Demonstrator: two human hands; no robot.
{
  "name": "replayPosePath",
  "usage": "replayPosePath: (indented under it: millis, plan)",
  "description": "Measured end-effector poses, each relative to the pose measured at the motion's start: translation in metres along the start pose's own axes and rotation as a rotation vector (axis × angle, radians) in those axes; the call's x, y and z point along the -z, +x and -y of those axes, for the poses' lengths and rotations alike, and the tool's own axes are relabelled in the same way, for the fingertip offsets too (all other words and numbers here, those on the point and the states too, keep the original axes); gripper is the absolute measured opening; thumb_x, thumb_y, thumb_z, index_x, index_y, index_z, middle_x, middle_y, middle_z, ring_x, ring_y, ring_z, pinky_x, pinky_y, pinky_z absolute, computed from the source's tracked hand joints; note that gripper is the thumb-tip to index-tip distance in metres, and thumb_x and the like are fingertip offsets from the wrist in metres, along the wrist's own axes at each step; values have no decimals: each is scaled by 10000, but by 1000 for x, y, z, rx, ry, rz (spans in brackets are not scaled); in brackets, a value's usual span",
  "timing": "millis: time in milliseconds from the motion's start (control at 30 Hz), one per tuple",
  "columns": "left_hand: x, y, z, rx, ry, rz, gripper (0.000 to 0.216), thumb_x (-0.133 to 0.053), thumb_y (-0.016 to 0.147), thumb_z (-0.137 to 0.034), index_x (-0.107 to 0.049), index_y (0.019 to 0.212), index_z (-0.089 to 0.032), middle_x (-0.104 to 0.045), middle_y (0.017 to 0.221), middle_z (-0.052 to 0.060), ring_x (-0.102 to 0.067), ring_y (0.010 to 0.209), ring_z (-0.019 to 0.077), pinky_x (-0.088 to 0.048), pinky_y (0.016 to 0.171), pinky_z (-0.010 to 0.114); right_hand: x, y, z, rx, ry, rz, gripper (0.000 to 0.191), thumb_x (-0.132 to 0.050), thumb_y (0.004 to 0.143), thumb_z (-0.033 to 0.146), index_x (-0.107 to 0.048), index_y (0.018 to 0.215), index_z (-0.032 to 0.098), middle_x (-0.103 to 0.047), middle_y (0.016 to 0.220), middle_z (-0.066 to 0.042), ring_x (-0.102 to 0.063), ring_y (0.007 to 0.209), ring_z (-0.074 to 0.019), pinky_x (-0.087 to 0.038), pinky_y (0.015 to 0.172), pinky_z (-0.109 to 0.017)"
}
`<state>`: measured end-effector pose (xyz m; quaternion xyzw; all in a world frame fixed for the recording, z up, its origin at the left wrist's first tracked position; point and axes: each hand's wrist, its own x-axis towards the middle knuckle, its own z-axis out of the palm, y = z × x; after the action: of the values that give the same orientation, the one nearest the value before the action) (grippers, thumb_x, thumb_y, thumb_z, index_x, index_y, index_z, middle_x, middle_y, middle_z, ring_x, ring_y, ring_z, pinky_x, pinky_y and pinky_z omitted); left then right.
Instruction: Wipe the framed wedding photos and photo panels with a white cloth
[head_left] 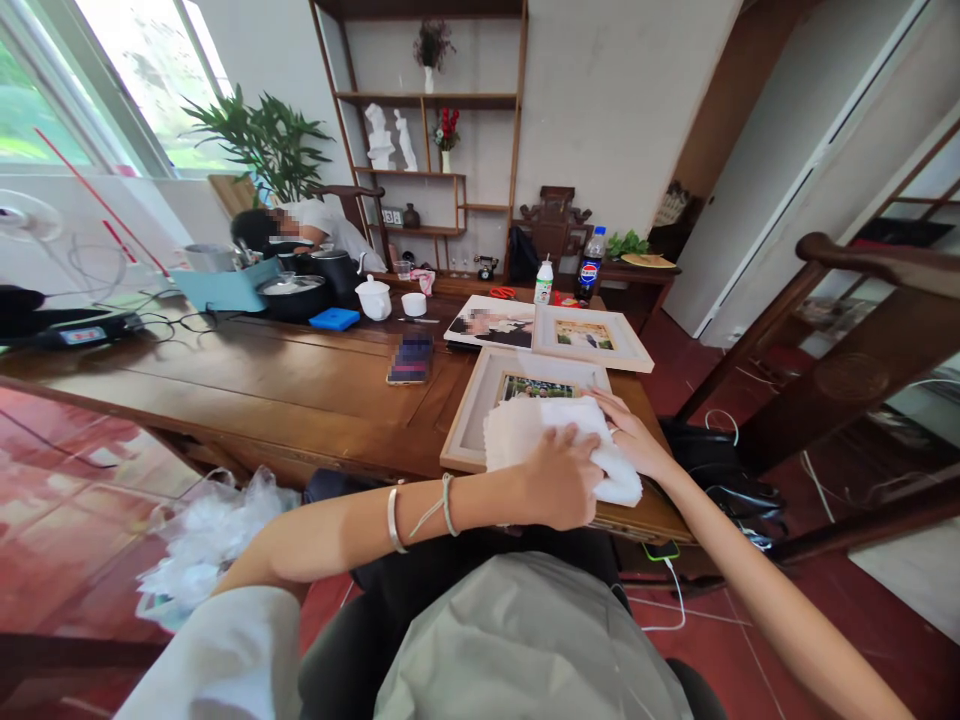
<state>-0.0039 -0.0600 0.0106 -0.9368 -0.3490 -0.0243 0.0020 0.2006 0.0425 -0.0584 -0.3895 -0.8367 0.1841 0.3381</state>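
A pale wooden picture frame (469, 425) lies face up at the table's near edge, a small photo inside it. Across its lower right part spreads a folded white cloth (517, 425), possibly a stack of soft tissue. My left hand (561, 475) is closed on the cloth with bent fingers, pressing it against the frame. At the frame's right side, my right hand (634, 435) grips the edge next to the cloth; its thumb is partly hidden. A second framed photo (596, 335) and a large photo print (491, 320) lie just behind.
A phone (410, 360) lies left of the frames. Farther back stand a white lidded pot (373, 298), a white cup (413, 304), a small white bottle (544, 282) and a cola bottle (591, 265). Another person (319, 225) leans at the table's far side. A wooden chair (847, 370) stands right.
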Motion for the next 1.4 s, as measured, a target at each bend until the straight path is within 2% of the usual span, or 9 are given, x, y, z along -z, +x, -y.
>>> replayPosePath:
  millis: [133,267,433,567,733,933,1067,1200,1400]
  plan:
    - [9,-9,7,59,16,118,382,-431,881,-228,-608,1206,-135,-281,1522,128,-260,1384,375,-297,1070,574,1,0,1,-5,-12,11,547,-431,801,166,-515,1330,276,-470,1431,-41,-317,1386,-255,-222,1151,-533]
    - [18,-34,22,152,72,197,405,-429,876,-191,-566,1256,-149,-262,1529,128,-247,1395,361,-312,1058,575,1,-1,-1,-19,-16,-2,505,-439,838,222,-510,1336,272,-454,1442,-49,-313,1390,-257,-225,1149,-532]
    - [20,-72,56,198,143,170,344,-479,836,-138,-633,1143,-163,-336,1497,112,-323,1370,331,-348,1047,543,0,-1,-2,-16,-4,-2,504,-444,842,227,-508,1337,292,-462,1436,-36,-316,1389,-246,-231,1150,-524]
    - [14,-81,73,150,141,132,313,-494,816,-115,-654,1078,-177,-346,1494,84,-309,1383,291,-325,1077,517,-1,-1,-2,-13,-7,-1,522,-441,824,205,-511,1336,279,-458,1438,-49,-309,1393,-248,-228,1148,-526]
    - [-4,-48,93,183,174,45,326,-496,838,-152,-628,1136,-167,-275,1528,97,-232,1412,298,-241,1122,520,-2,-2,-6,-11,-20,-3,527,-437,830,211,-491,1350,280,-430,1460,-48,-291,1401,-243,-226,1149,-515]
    - [-22,17,153,276,252,-157,322,-457,914,-251,-602,1187,-161,-239,1543,99,-175,1416,354,-195,1105,592,0,-2,-8,16,-40,17,510,-433,854,250,-475,1362,270,-427,1463,-61,-285,1402,-247,-216,1148,-525]
    - [-23,38,175,242,275,-135,341,-464,915,-251,-588,1217,-155,-277,1525,126,-207,1409,337,-216,1115,541,1,-2,-6,12,-39,21,502,-435,864,263,-475,1364,263,-430,1460,-68,-286,1402,-245,-225,1146,-520]
    - [-18,25,161,167,300,-57,320,-466,901,-207,-609,1182,-152,-336,1496,136,-297,1381,285,-255,1117,456,-1,-1,-6,-5,-34,6,513,-440,849,245,-478,1360,279,-437,1456,-53,-295,1398,-243,-221,1148,-521]
    - [-8,-36,81,136,250,14,298,-500,890,-254,-635,1137,-154,-407,1452,148,-378,1337,309,-320,1079,450,-3,-3,-5,-48,-31,-10,540,-410,821,186,-495,1343,296,-444,1447,-32,-301,1396,-234,-219,1153,-515]
